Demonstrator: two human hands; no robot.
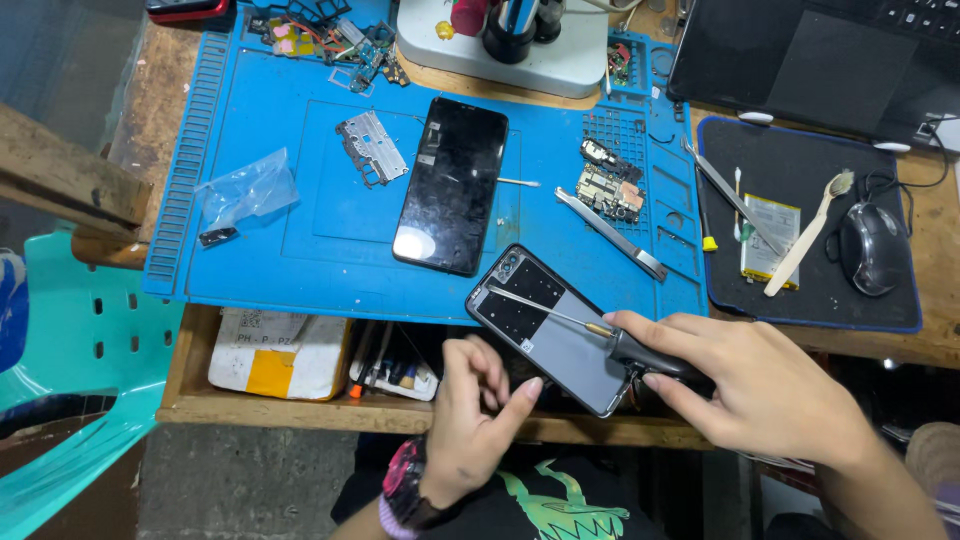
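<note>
Below, the left hand [470,420] gripped the near edge of an opened phone [555,330], while the right hand [745,385] clenched a screwdriver [590,328] — its tip rested up-left of the grip, near the phone's camera end. Just under the phone, an open drawer [190,385] held a cardboard box [275,355] and small tools [395,365].

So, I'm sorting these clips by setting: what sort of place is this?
Most likely a phone repair bench. A blue repair mat carries a black phone screen and a bare circuit board, and the right hand works a screwdriver on an opened phone.
</note>
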